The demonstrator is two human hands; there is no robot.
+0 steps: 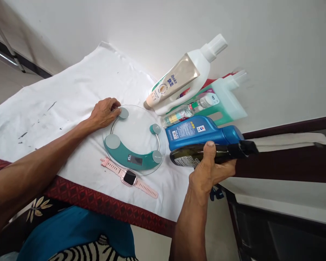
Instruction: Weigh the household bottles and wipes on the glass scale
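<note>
Barely legible: dark bottle label (185, 160)

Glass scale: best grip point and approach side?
Probably the left rim of the glass scale, from the left: it lies flat and round, with bottles crowding its right and the pink watch along its near edge. The left hand is there.

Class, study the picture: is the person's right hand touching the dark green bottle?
Touching. The head view shows the right hand gripping the dark green bottle, its thumb lying across the side.
</note>
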